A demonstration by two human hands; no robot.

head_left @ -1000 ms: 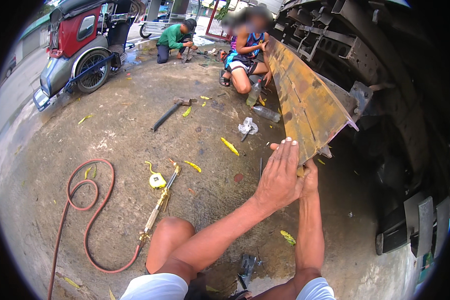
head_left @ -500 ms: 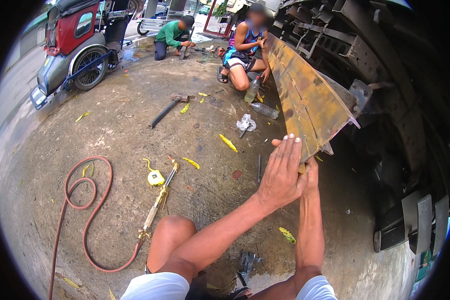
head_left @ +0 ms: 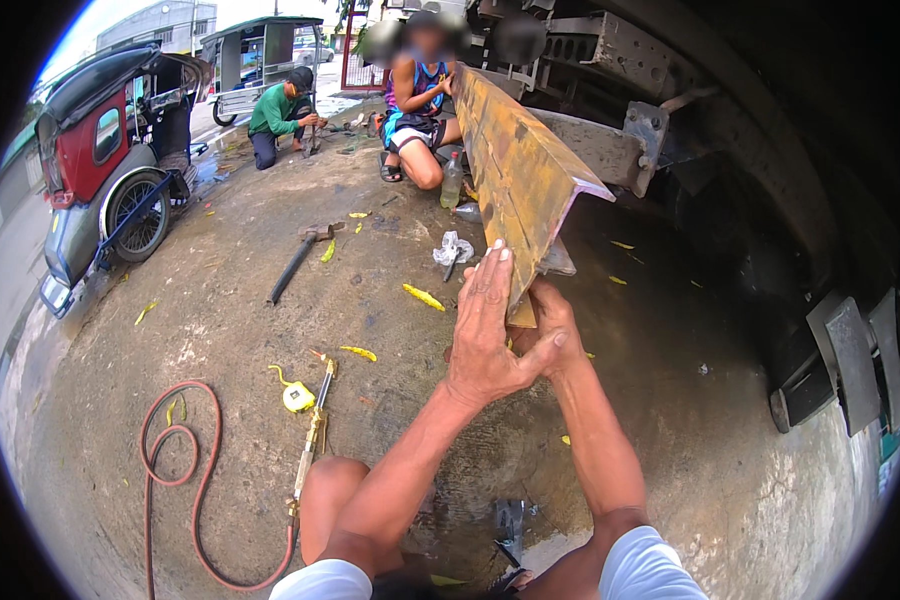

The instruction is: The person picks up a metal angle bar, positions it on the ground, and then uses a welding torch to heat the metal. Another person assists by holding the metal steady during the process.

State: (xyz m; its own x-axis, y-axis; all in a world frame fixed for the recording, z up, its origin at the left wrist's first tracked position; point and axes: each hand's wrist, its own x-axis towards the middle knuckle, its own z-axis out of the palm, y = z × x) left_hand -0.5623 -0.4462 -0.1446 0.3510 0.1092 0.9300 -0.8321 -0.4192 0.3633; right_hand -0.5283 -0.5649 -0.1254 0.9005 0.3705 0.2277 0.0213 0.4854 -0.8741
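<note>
A long, rust-stained yellow steel beam [head_left: 515,175] slopes from the co-worker toward me beside a truck's underside. My left hand [head_left: 485,325] lies along its near end, fingers straight and pointing up, thumb out to the right. My right hand [head_left: 555,330] grips the same end from below and right, partly behind my left. Left of my forearms, a brass-and-silver cutting torch [head_left: 311,438] on red hose [head_left: 205,470] lies on the concrete beside a yellow tape measure [head_left: 298,398]. Farther off lies a long-handled hammer [head_left: 292,270].
A co-worker [head_left: 420,130] kneels holding the beam's far end; another in green [head_left: 275,120] crouches behind. A red sidecar tricycle [head_left: 95,170] stands left. Truck framework [head_left: 640,140] overhangs the right, with metal plates [head_left: 850,365] lower down. Bottles [head_left: 452,180] and a crumpled bag [head_left: 452,250] lie near the beam.
The view has swung right, so the beam and my hands appear farther left and the background lower. My hands stay on the beam, with my left thumb now more spread.
</note>
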